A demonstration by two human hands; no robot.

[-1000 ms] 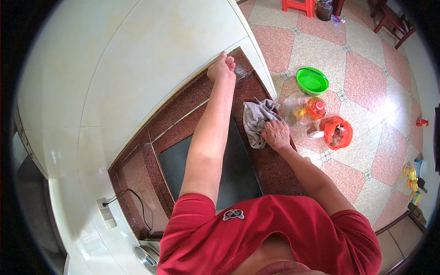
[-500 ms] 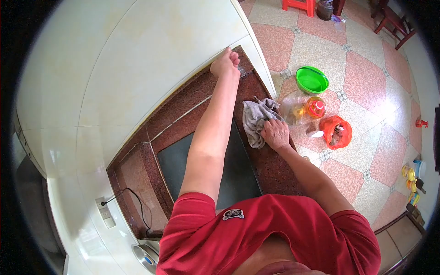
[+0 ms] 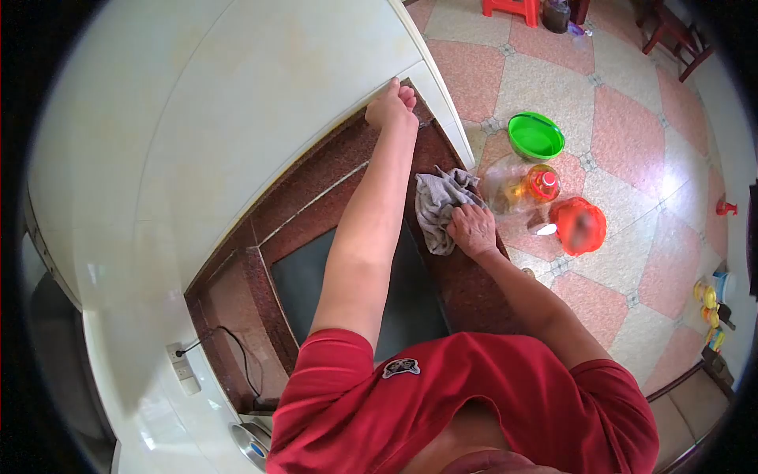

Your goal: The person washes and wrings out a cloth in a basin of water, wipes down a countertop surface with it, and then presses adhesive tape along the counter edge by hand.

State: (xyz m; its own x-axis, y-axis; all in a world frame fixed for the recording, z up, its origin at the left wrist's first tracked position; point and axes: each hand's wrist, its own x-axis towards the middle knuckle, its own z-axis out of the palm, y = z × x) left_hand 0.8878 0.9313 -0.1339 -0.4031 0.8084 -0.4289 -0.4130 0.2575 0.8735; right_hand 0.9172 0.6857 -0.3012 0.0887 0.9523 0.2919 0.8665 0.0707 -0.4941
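Note:
My left hand [image 3: 390, 108] is at the far corner of the dark red stone counter [image 3: 482, 294], against the white tiled wall. Its fingers are curled closed, and whatever they hold, if anything, is too small or hidden to name. My right hand [image 3: 474, 230] grips the edge of a crumpled grey cloth [image 3: 439, 207] lying on the counter's right part. A dark flat panel [image 3: 304, 276] is set into the counter, partly hidden under my left forearm.
On the tiled floor right of the counter are a green basin [image 3: 536, 137], a bottle with a red cap [image 3: 543, 183] and a red plastic bag [image 3: 579, 227]. A black cord [image 3: 237, 341] runs from a wall socket [image 3: 180, 363]. A red stool [image 3: 512, 9] stands at the top.
My left hand has slid slightly right and up along the wall edge toward the corner. My right hand stays on the cloth, with hardly any movement.

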